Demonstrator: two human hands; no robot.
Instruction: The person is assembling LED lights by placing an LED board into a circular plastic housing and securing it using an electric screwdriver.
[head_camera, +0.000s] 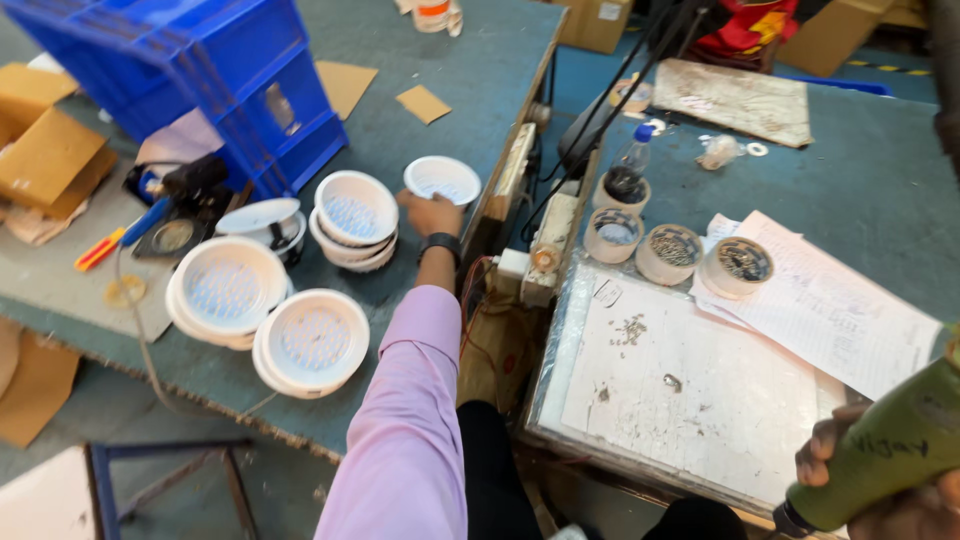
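Observation:
My left hand (432, 212) reaches out to the far side of the left table and grips a round white lamp housing (442, 179) by its near rim. The arm wears a pink sleeve and a black wristband. Beside it stands a stack of similar white housings (355, 215), and two more stacks (228, 290) (312, 340) sit nearer the table's front edge. My right hand (880, 490) is at the lower right corner, closed around a green powered screwdriver (890, 445).
A blue plastic crate (200, 70) stands at the back left, with cardboard pieces (45, 150) beside it. Three small round tubs of screws (675, 252) sit on the right bench by papers (830, 300) and a white work sheet (700, 380). Cables run between the tables.

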